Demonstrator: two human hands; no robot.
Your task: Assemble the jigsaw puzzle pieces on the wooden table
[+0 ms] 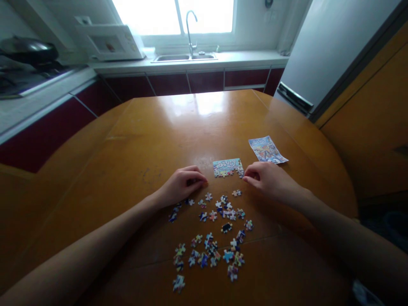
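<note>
A partly joined jigsaw puzzle point(225, 167) lies flat on the wooden table, its lower edge ragged. My right hand point(267, 177) is at the puzzle's lower right edge, thumb and forefinger drawn together against the border pieces. Whatever those fingertips hold is too small to make out. To the left of the puzzle rests my left hand point(183, 183), closed with its fingertips together; what is in them, if anything, is hidden. Loose puzzle pieces point(213, 216) are scattered below and between both hands, with more pieces point(204, 258) closer to me. One dark piece point(226, 228) lies among them.
A printed picture sheet point(267, 149) lies beyond my right hand. The round-ended wooden table point(153, 127) reaches toward a counter with a sink point(172, 58) and a microwave point(111, 42). A fridge point(334, 46) stands at right, a pan point(30, 50) on the stove at left.
</note>
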